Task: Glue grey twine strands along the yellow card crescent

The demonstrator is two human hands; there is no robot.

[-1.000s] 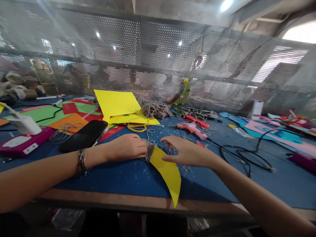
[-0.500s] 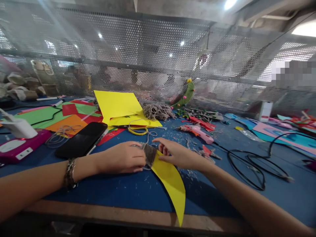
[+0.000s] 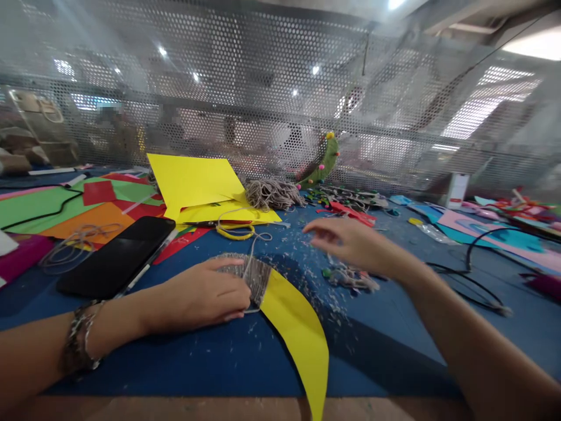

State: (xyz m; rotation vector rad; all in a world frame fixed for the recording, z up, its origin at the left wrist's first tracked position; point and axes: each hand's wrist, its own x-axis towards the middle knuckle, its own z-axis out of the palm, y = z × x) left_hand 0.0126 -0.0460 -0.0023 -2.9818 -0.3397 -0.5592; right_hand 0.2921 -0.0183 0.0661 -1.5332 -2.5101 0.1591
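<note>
A yellow paper crescent (image 3: 300, 327) lies on the blue table, its tip reaching over the front edge. Grey yarn (image 3: 262, 280) is wound closely around its upper end. My left hand (image 3: 208, 295) holds down this wrapped end, fingers bent over it and covering part. A loose strand rises from the winding toward yellow-handled scissors (image 3: 236, 233), which lie partly under yellow paper. My right hand (image 3: 350, 241) is away from the crescent, over the table to its right, fingers loosely bent and apart with nothing visible in them. It covers the spot where the pink glue gun lay.
A black phone (image 3: 116, 257) lies left, beside coloured paper sheets (image 3: 39, 204). Behind are folded yellow paper (image 3: 197, 184), a grey yarn bundle (image 3: 274, 194) and a green curved piece with pompoms (image 3: 322, 166). Scraps (image 3: 350, 276) and a black cable (image 3: 473, 245) lie right.
My right hand has left the crescent and moved right and away from me, over the glue gun's spot. My left hand stays on the wrapped end. The view has shifted slightly.
</note>
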